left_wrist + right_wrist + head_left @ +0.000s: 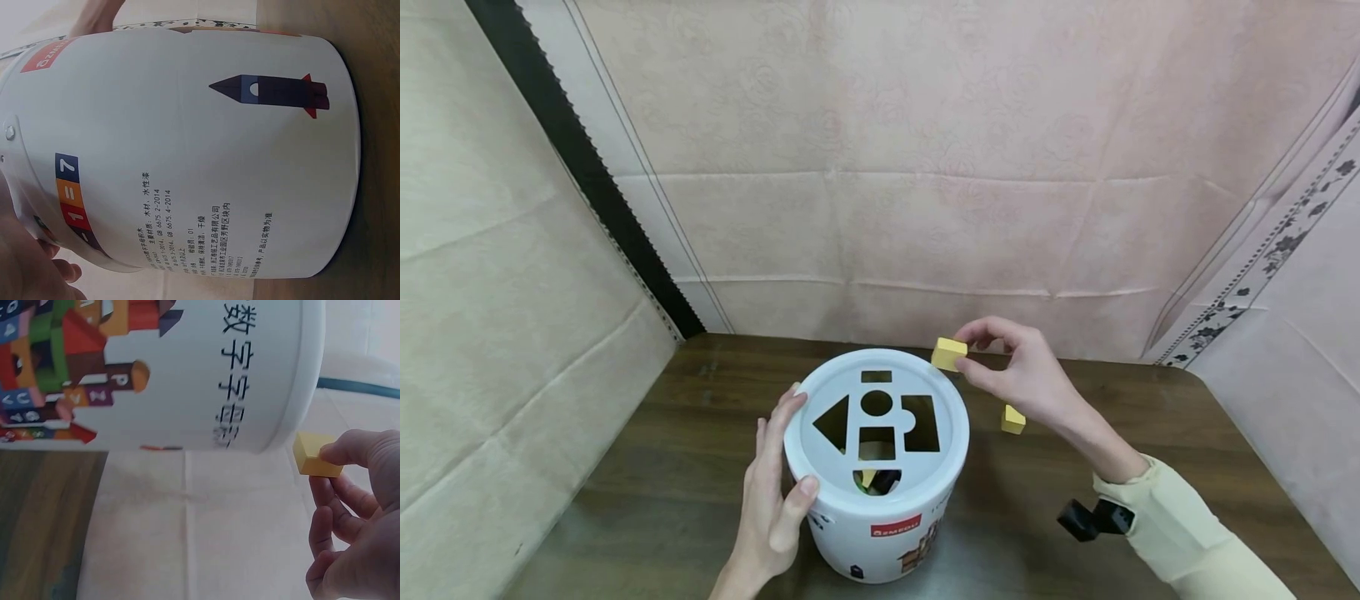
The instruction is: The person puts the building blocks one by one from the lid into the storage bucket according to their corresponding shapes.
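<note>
A white shape-sorter bucket (887, 533) stands upright, its pale lid (951, 467) cut with several shaped holes. At the lid's left edge rests my left hand (771, 504), the thumb toward the front and the other fingers farther back along the rim. My right hand (1018, 367) pinches a yellow block (950, 353) between thumb and fingers at the lid's back right edge. In the right wrist view the held block (315, 454) is just beyond the rim. On the table, below that hand, lies another yellow block (1012, 419). Something yellow shows through the front hole.
The dark wooden table (647, 492) carries the bucket. Pale cloth (887, 233) hangs along the back, with more cloth at both sides. A black device (1093, 518) is strapped at the right sleeve's cuff.
</note>
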The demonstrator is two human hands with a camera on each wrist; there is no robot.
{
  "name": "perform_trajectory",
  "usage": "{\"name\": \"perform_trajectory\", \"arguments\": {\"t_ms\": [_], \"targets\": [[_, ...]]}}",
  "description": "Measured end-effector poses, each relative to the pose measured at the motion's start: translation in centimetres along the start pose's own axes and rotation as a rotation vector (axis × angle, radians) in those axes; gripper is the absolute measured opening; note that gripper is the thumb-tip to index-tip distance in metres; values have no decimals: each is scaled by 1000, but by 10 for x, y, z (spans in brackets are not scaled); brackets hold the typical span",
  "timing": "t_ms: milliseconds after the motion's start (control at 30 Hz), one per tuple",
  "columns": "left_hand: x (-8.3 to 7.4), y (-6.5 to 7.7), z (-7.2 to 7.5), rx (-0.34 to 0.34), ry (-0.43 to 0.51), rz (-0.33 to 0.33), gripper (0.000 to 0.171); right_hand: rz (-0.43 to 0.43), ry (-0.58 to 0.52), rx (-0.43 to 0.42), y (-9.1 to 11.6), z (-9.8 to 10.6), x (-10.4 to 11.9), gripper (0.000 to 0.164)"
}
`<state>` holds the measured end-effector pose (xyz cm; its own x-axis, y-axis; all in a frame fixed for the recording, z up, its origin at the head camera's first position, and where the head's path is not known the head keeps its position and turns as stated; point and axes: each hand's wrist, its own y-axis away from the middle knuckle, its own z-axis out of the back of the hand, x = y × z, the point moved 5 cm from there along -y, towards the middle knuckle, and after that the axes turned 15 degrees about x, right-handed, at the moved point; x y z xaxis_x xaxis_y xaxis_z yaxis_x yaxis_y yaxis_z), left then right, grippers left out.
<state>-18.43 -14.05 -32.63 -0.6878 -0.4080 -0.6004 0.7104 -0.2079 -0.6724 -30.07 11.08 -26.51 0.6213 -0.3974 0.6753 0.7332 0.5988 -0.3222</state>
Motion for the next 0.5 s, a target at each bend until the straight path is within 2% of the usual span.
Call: {"name": "perform_trajectory", "arguments": {"t_ms": [233,500], "targets": [[13,5,-4,10,-5,21,64,49,32,26,-14,-11,12,22],[15,6,-4,15,-3,31,64,77,88,50,-28,-28,16,20]]}}
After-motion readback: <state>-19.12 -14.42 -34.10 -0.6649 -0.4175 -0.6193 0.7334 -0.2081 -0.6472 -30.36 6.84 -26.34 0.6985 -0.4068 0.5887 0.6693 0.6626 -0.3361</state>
